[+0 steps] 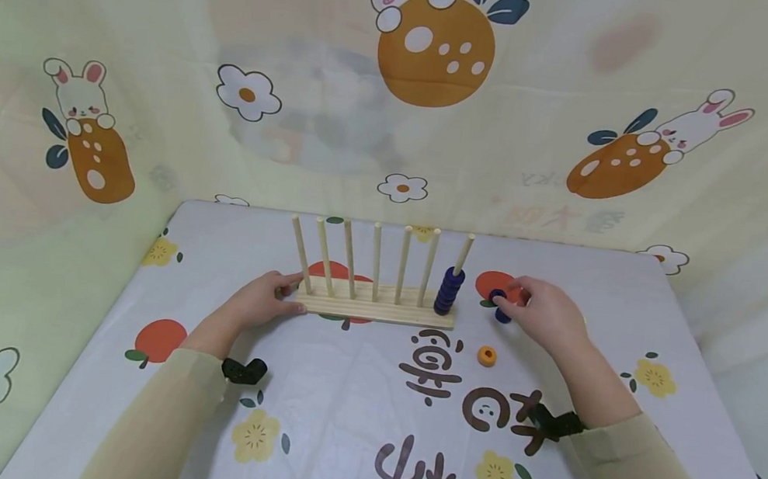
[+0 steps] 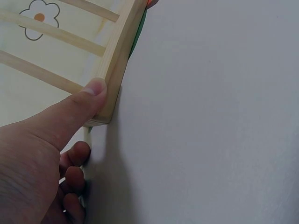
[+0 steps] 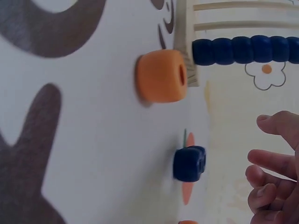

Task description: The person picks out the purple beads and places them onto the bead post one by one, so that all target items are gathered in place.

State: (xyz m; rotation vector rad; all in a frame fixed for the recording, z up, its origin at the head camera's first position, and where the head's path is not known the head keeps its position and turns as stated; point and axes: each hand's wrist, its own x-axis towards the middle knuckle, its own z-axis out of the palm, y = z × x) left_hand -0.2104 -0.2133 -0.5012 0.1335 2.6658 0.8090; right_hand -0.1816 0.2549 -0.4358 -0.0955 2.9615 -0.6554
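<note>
A wooden peg stand [image 1: 376,313] with several upright pegs stands on the table. My left hand [image 1: 266,301] grips its left end; in the left wrist view the thumb [image 2: 96,88] lies on the base while the other fingers curl beside the end. Several dark blue beads [image 1: 449,292] are stacked on the rightmost peg. To the right of the stand, my right hand [image 1: 548,311] hovers by two loose blue beads [image 3: 188,164]. Its thumb and fingers are apart with nothing between them in the right wrist view. An orange bead [image 1: 486,356] lies nearer the front.
A white cloth [image 1: 331,406] printed with fruit, flowers and brown lettering covers the table. Behind it hangs a pale curtain [image 1: 308,161] with rabbit and flower prints. Black straps [image 1: 245,371] sit at both wrists.
</note>
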